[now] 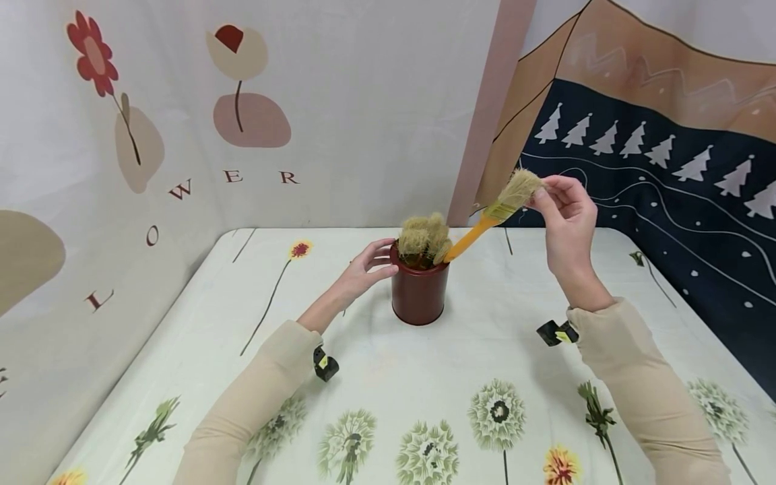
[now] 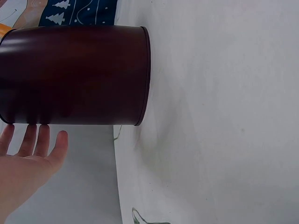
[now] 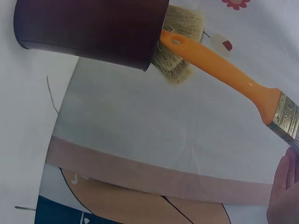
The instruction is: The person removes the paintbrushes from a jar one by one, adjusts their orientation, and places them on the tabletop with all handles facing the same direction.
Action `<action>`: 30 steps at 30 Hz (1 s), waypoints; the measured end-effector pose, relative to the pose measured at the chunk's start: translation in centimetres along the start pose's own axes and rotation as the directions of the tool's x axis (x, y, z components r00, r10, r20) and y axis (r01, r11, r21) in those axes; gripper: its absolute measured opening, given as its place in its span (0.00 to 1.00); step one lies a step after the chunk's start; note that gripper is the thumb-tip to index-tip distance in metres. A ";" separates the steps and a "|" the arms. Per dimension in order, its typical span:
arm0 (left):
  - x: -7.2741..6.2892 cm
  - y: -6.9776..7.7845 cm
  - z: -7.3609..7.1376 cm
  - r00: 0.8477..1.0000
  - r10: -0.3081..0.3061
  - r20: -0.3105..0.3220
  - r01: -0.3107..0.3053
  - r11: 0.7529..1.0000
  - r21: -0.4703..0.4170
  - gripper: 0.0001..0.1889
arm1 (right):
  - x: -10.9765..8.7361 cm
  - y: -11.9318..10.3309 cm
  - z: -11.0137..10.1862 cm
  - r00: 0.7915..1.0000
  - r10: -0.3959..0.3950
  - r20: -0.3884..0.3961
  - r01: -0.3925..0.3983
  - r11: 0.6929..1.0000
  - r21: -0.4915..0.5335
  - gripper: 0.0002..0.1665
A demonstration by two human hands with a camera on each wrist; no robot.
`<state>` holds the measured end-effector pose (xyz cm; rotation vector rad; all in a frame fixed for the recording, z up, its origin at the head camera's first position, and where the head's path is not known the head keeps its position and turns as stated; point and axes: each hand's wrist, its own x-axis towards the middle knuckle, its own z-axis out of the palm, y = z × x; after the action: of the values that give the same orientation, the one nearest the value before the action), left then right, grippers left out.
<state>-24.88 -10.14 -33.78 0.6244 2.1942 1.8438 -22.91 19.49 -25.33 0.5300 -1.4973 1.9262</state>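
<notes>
A dark red cylindrical pot point(image 1: 418, 296) stands upright on the table, with several pale bristle heads point(image 1: 422, 236) showing above its rim. My left hand point(image 1: 368, 265) touches the pot's left side with straight fingers, which the left wrist view shows against its wall point(image 2: 74, 74). On the other side, my right hand point(image 1: 568, 214) pinches the bristle end of a paintbrush point(image 1: 494, 212). That brush has an orange handle point(image 3: 215, 67) and a metal band point(image 3: 286, 116). It slants down to the left, its handle end at the pot's rim. The right fingertips are partly cut off in the right wrist view.
The white tablecloth point(image 1: 339, 384) carries printed flowers and dandelions. Behind the table hangs a pale cloth point(image 1: 364, 101) with flower prints and letters. A dark blue cloth point(image 1: 661, 195) with white trees hangs at the right. Small black cameras sit at both wrists.
</notes>
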 end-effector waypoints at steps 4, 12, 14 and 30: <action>0.0 0.0 0.0 1.000 0.005 0.000 -0.005 1.000 -0.005 0.29 | 0.1 -0.1 -0.3 1.000 -0.003 -0.009 0.003 1.000 0.011 0.06; 0.0 0.0 0.0 1.000 0.000 0.002 0.000 1.000 -0.005 0.30 | 0.5 -0.3 -0.9 0.999 -0.026 -0.041 0.027 0.999 0.023 0.06; 0.0 0.1 0.0 1.000 0.000 0.002 0.000 1.000 -0.005 0.30 | 0.5 -0.4 -1.0 0.999 -0.024 -0.041 0.025 0.999 0.031 0.06; -0.2 0.2 0.1 1.000 -0.001 0.002 0.001 1.000 -0.014 0.30 | -0.2 0.4 -1.3 0.999 0.031 0.006 -0.031 0.999 -0.036 0.06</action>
<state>-24.66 -10.08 -33.60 0.6215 2.1786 1.8555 -22.93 20.61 -26.12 0.5008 -1.5498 1.9195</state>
